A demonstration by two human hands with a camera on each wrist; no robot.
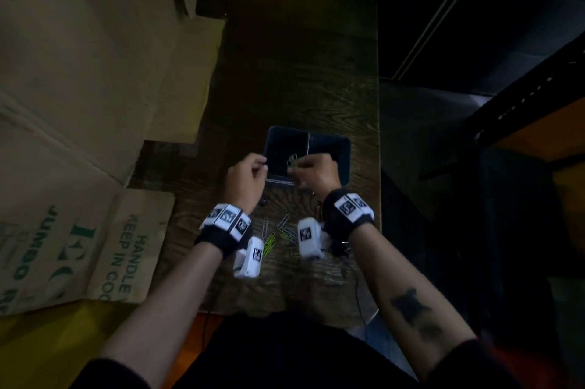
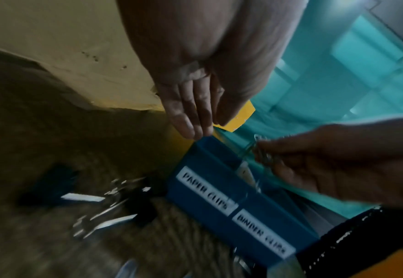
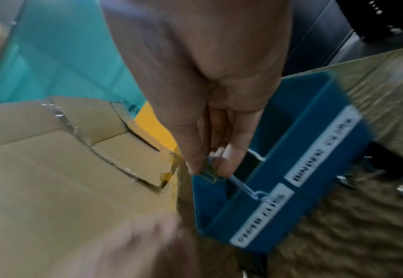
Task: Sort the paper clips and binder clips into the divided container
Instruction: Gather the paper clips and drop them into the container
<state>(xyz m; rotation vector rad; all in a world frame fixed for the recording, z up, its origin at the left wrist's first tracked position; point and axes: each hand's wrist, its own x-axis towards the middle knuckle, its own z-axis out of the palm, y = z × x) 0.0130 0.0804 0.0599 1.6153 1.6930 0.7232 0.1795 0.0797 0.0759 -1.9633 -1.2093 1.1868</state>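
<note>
Blue plastic forms the divided container [image 1: 343, 164], which sits on our wooden table [image 1: 300, 72] with its long axis running left to right in the head view. Two white labels on its near wall read "PAPER CLIPS" [image 2: 206, 191] and "BINDER CLIPS" [image 2: 264, 234]; the paper-clip compartment is the left one.

Our right hand [image 1: 316, 171] hovers over that left compartment, thumb and fingers pinched together on a small bunch of paper clips [image 3: 210, 174]. In the right wrist view the yellow-green clips poke out below the fingertips, and a bluish clip hangs from the bunch, its long axis slanting down toward the container's near wall, with a further clip linked at its lower end in front of the label.

Our left hand [image 1: 245, 178] is at the container's left edge. In the left wrist view its fingers [image 2: 188, 112] are straight and close together, holding nothing, their tips just above the container's corner; we cannot tell whether they touch it.

Loose paper clips [image 1: 278, 235], grey and yellow-green, lie scattered on the table between our wrists, pointing in mixed directions. Dark binder clips [image 2: 138, 210] show blurred on the table in the left wrist view. Cardboard boxes [image 1: 79, 103] stand just left of the table.
</note>
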